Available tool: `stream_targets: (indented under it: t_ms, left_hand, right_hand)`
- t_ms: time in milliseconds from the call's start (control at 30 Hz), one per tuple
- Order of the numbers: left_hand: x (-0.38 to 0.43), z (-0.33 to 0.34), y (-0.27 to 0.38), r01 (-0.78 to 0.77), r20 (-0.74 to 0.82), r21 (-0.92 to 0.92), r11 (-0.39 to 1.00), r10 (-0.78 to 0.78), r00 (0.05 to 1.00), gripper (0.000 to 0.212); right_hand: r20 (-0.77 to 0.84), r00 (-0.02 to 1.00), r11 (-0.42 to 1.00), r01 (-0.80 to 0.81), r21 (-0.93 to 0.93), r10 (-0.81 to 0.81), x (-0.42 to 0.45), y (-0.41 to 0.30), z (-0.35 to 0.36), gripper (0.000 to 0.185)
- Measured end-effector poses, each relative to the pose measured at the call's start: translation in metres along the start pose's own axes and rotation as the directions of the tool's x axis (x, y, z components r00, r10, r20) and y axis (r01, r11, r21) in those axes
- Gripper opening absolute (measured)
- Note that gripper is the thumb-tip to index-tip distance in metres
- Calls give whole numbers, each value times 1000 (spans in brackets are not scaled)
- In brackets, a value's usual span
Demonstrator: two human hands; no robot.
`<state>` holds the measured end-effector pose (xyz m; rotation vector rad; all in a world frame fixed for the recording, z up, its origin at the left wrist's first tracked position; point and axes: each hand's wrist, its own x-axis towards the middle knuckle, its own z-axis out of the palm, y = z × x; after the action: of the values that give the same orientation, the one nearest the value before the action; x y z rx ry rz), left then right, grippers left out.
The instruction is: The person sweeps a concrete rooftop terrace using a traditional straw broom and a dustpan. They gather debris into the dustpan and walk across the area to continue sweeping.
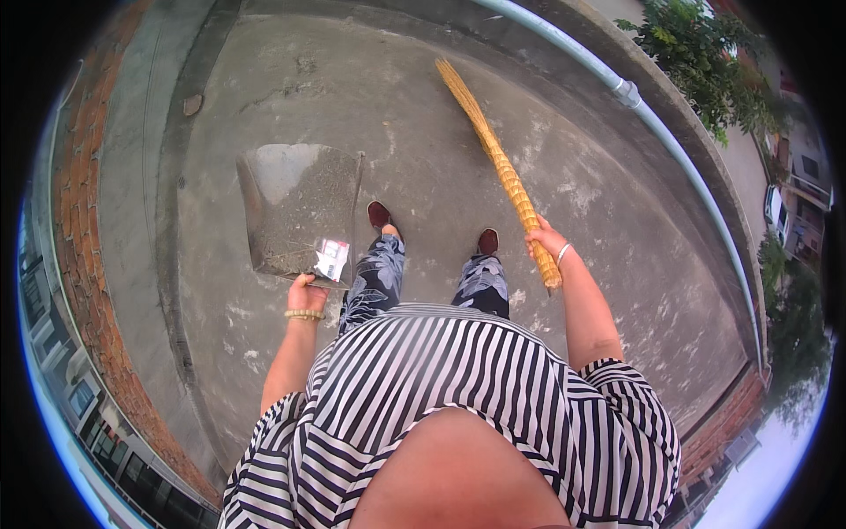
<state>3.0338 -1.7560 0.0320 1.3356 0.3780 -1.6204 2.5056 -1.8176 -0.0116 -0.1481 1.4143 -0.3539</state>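
Note:
My left hand point(308, 294) grips the near rim of a wide metal dustpan point(281, 168), thumb on top. Grit and dirt point(284, 228) are spread over its pan, with a few straw-like stems. Close to my thumb lies a crumpled plastic packet point(332, 258), white with some red, bearing print. On the other side, my right hand point(545, 239) is wrapped around the bound handle of a straw broom point(503, 165). The broom slants away from me, its bristle end pointing forward and left. Whether the bristle tips touch the concrete I cannot tell.
Stained concrete floor point(429, 145) lies around my feet. Along the right, a pale pipe point(575, 46) follows a low wall point(700, 125), with trees point(700, 59) beyond it. A brick wall point(86, 218) borders the left. A small flat fragment point(192, 104) rests near the left edge.

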Motion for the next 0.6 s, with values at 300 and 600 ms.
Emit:
stream_targets:
  t_ms: [300,600]
  left_hand:
    - [39,-3,116,-21,104,41,999,16,994,34]
    - [36,-50,155,-80,52,-7,997,80,995,43]
  right_hand:
    - [-120,956,788,-146,598,269,40,64,-1,13]
    - [118,983,950,-169,263,142,112,-15,277,20]
